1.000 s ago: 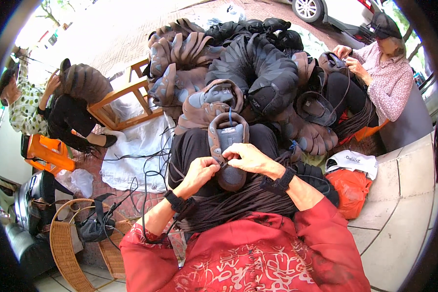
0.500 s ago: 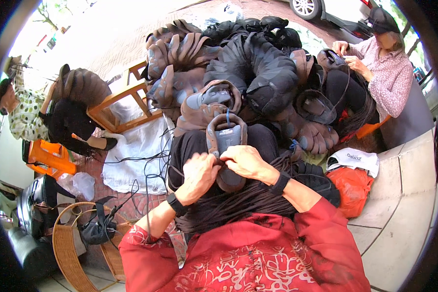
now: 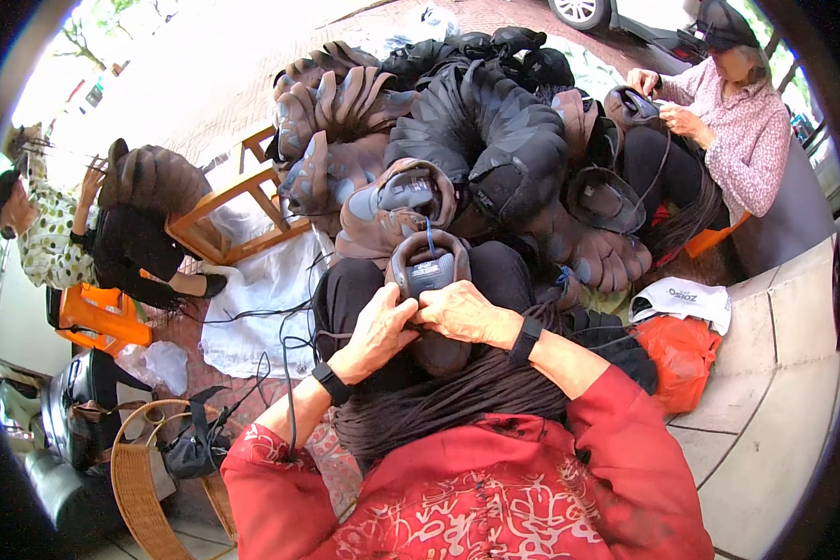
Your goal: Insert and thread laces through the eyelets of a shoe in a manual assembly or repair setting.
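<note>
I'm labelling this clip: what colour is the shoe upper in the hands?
The shoe upper is brown, blue-grey inside; best seen in the head view.

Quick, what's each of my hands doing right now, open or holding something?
Left hand: closed on the brown shoe upper; exact pinch hidden.
Right hand: closed on the same shoe upper; exact pinch also hidden.

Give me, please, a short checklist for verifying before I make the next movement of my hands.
1. Left-hand grip on the brown shoe upper: ok, at its left side.
2. Right-hand grip on the same upper: ok, at its right side.
3. Lace pinched between the fingertips: cannot tell, hidden.
4. Bundle of dark cords across the lap: ok, close by.
5. Right-side co-worker's hands away from this upper: ok, busy with another shoe.
</note>
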`<act>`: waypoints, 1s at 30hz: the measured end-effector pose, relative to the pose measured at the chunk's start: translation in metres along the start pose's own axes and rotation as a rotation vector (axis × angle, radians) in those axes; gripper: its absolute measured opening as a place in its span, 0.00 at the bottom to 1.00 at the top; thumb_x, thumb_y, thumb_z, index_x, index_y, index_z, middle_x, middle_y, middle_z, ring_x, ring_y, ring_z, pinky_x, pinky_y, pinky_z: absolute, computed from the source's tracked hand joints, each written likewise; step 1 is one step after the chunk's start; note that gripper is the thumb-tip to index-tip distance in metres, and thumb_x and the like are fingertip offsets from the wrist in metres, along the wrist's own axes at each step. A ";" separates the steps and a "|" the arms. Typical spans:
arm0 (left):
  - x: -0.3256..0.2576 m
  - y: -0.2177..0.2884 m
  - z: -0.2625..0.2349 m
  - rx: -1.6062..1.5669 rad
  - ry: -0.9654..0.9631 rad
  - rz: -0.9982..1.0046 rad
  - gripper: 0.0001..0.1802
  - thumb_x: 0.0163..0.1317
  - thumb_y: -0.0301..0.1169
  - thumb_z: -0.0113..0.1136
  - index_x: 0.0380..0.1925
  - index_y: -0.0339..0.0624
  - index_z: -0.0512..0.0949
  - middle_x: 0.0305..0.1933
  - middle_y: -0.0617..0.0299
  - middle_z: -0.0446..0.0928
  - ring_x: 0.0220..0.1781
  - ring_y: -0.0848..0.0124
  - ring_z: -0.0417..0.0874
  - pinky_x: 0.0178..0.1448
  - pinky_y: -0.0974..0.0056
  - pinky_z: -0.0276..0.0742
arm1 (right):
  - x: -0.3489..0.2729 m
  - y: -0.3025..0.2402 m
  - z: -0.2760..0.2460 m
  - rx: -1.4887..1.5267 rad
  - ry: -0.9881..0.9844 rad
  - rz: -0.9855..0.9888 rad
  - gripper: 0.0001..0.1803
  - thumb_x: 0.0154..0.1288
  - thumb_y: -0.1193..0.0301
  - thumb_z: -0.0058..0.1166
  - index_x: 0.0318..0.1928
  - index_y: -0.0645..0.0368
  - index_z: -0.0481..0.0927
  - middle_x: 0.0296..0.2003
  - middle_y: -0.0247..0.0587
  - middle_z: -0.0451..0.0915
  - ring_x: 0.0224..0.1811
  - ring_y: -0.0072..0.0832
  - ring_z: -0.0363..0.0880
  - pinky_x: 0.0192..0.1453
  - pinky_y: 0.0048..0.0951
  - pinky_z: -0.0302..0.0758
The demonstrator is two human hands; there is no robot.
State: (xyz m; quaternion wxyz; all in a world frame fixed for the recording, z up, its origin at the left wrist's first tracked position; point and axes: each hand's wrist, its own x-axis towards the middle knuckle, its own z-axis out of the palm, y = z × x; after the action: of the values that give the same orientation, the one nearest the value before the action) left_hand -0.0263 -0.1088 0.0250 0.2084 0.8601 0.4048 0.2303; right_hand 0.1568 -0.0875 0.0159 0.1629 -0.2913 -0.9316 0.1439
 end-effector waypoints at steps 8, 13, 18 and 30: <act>0.002 0.006 0.003 -0.177 0.083 -0.040 0.18 0.35 0.23 0.67 0.26 0.40 0.69 0.31 0.54 0.63 0.35 0.56 0.68 0.37 0.58 0.66 | 0.002 0.005 -0.013 0.149 0.039 0.038 0.06 0.45 0.69 0.56 0.27 0.55 0.77 0.23 0.43 0.73 0.29 0.41 0.76 0.33 0.40 0.70; 0.000 0.007 0.004 -0.136 0.104 -0.044 0.17 0.36 0.23 0.67 0.26 0.39 0.69 0.29 0.56 0.63 0.34 0.59 0.68 0.36 0.61 0.66 | 0.007 0.014 -0.008 0.208 0.000 0.006 0.05 0.45 0.71 0.53 0.26 0.57 0.76 0.24 0.45 0.75 0.28 0.42 0.76 0.31 0.40 0.70; -0.001 0.008 0.003 -0.115 0.072 -0.075 0.18 0.37 0.24 0.67 0.30 0.39 0.69 0.32 0.54 0.63 0.36 0.57 0.68 0.38 0.60 0.67 | 0.009 0.004 -0.012 0.097 0.066 -0.055 0.04 0.48 0.72 0.50 0.24 0.60 0.75 0.28 0.44 0.73 0.29 0.42 0.76 0.30 0.38 0.70; 0.054 0.024 -0.012 -0.174 0.220 0.081 0.06 0.50 0.21 0.57 0.29 0.36 0.71 0.37 0.52 0.74 0.37 0.58 0.76 0.41 0.62 0.72 | 0.008 0.014 -0.074 -0.136 0.504 0.017 0.05 0.45 0.75 0.54 0.24 0.63 0.74 0.50 0.44 0.68 0.53 0.40 0.64 0.58 0.37 0.63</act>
State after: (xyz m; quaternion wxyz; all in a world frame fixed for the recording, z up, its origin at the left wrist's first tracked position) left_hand 0.0119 -0.0778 0.0598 0.2268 0.8241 0.3685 0.3656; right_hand 0.1860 -0.0591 0.0794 0.3687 -0.3358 -0.8668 0.0052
